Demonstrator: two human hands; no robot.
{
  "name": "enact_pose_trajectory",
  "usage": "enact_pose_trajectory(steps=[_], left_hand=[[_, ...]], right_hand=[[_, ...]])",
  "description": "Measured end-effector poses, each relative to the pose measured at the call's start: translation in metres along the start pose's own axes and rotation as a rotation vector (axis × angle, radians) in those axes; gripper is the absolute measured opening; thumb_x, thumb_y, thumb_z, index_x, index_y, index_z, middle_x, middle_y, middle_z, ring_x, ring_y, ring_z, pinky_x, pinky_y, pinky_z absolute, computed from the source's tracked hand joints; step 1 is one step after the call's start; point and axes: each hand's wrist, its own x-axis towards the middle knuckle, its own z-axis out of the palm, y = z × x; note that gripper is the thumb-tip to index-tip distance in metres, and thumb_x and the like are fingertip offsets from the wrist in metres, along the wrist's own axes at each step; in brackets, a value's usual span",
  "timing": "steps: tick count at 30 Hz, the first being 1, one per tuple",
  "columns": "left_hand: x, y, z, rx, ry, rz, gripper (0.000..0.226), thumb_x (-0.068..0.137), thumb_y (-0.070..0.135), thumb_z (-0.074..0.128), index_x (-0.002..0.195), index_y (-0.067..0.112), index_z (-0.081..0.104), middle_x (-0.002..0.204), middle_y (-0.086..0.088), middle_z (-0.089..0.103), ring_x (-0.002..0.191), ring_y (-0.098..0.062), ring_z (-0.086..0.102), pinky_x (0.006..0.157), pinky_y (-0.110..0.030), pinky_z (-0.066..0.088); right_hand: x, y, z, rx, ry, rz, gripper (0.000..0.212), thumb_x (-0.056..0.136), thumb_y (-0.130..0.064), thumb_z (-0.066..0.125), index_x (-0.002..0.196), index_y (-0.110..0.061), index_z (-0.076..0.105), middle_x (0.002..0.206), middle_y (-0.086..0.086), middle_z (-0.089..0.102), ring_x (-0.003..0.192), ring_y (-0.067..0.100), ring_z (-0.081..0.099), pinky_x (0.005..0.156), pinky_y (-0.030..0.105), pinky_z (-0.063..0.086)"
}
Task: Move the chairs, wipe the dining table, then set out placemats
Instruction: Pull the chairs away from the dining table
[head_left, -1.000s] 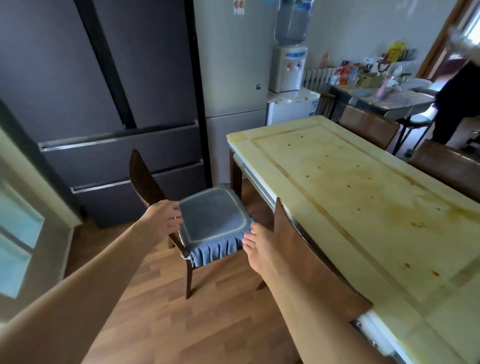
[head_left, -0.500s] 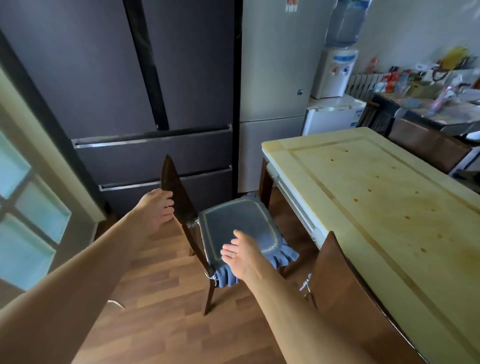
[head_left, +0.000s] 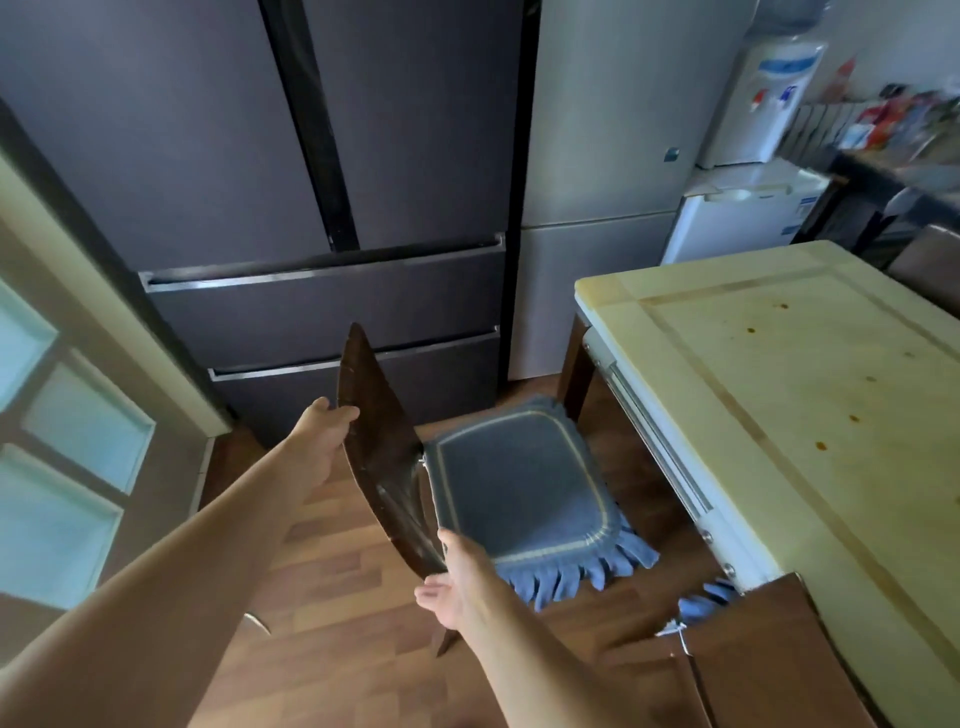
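1. Second chair (head_left: 769, 654): just right of the right hand (head_left: 457, 577), tucked against the table edge and not yet moved.
2. Right hand: curled round the near end of the chair (head_left: 379, 441) backrest, thumb on the seat side. Half a second ago it hovered flat over the blue cushion (head_left: 514, 488).
3. Left hand (head_left: 322, 441): grips the far upper edge of the same backrest, where before it only reached behind it. The chair stands between the hands. With both hands now holding, the chair-moving step appears under way.
4. Table (head_left: 779, 389): right of both hands, spotted brown, unwiped and without placemats.
5. Refrigerator (head_left: 363, 156): beyond the hands, drawers closed and contents hidden. Farther right, a water dispenser (head_left: 763, 104) carries a bottle (head_left: 789, 18), whose fill level is indiscernible.
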Motion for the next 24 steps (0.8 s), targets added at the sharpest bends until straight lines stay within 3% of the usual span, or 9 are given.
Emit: enact_pose_trajectory(steps=[3,6,9,11,13,14,17,20,24], left_hand=[[0.029,0.007,-0.005,0.019,0.007,-0.016,0.067,0.095,0.017,0.052,0.150,0.010,0.015,0.144,-0.011,0.041,0.123,-0.029,0.049,0.103,-0.040,0.042],[0.052,0.009,-0.010,0.044,-0.011,-0.033,0.069,0.094,0.019,0.055,0.149,0.006,0.016,0.144,-0.011,0.040,0.121,-0.026,0.046,0.100,-0.037,0.037],[0.078,0.005,-0.017,0.039,-0.072,-0.098,0.070,0.091,0.019,0.060,0.148,0.011,0.020,0.140,-0.009,0.043,0.126,-0.031,0.046,0.106,-0.045,0.037],[0.095,-0.003,-0.018,0.010,-0.127,-0.158,0.058,0.089,0.017,0.062,0.140,0.011,0.035,0.131,-0.010,0.054,0.114,-0.030,0.055,0.097,-0.046,0.046],[0.099,-0.009,-0.015,-0.008,-0.195,-0.198,0.038,0.090,0.015,0.061,0.126,0.013,0.048,0.117,-0.012,0.063,0.099,-0.029,0.061,0.080,-0.044,0.052],[0.101,-0.012,-0.013,0.001,-0.224,-0.211,0.032,0.090,0.013,0.061,0.120,0.016,0.051,0.111,-0.013,0.064,0.095,-0.030,0.062,0.073,-0.043,0.053],[0.110,-0.015,-0.009,0.042,-0.266,-0.199,0.033,0.087,0.003,0.060,0.110,0.024,0.051,0.105,-0.013,0.063,0.088,-0.030,0.063,0.058,-0.041,0.053],[0.116,-0.017,-0.005,0.089,-0.236,-0.168,0.041,0.083,-0.007,0.057,0.109,0.024,0.052,0.105,-0.016,0.063,0.085,-0.031,0.064,0.059,-0.041,0.055],[0.112,-0.017,0.000,0.110,-0.203,-0.122,0.039,0.084,-0.007,0.057,0.111,0.020,0.052,0.093,-0.011,0.061,0.078,-0.027,0.061,0.056,-0.036,0.051]], right_hand=[[0.012,-0.007,0.024,0.027,0.007,0.070,0.063,0.093,-0.038,0.053,0.143,-0.005,0.031,0.143,0.025,0.037,0.129,0.040,0.042,0.110,0.045,0.035],[0.031,-0.017,0.042,0.067,0.026,0.079,0.053,0.095,-0.030,0.053,0.141,-0.014,0.034,0.147,0.018,0.032,0.133,0.037,0.037,0.108,0.047,0.037],[0.052,-0.017,0.049,0.125,0.094,0.128,0.037,0.091,-0.019,0.059,0.121,-0.005,0.042,0.128,0.012,0.042,0.130,0.034,0.038,0.102,0.047,0.043],[0.065,-0.010,0.055,0.289,0.101,0.174,0.033,0.090,-0.015,0.060,0.116,0.002,0.049,0.112,0.017,0.052,0.120,0.040,0.049,0.077,0.050,0.056],[0.075,-0.002,0.059,0.391,0.067,0.156,0.029,0.089,-0.008,0.059,0.115,0.005,0.057,0.096,0.021,0.060,0.109,0.042,0.057,0.047,0.050,0.054],[0.079,0.000,0.061,0.424,0.043,0.153,0.027,0.087,-0.003,0.060,0.112,0.007,0.059,0.090,0.021,0.061,0.105,0.042,0.059,0.042,0.051,0.052],[0.082,-0.004,0.061,0.589,0.022,0.169,0.017,0.084,0.008,0.056,0.101,0.010,0.060,0.084,0.021,0.063,0.087,0.039,0.061,0.041,0.057,0.047],[0.085,-0.006,0.061,0.746,-0.006,0.177,0.010,0.087,0.009,0.047,0.085,0.007,0.056,0.079,0.019,0.060,0.072,0.034,0.054,0.034,0.056,0.044],[0.094,-0.002,0.063,0.827,-0.010,0.181,0.011,0.085,0.011,0.047,0.083,0.006,0.056,0.067,0.020,0.061,0.068,0.032,0.053,0.033,0.050,0.045]])
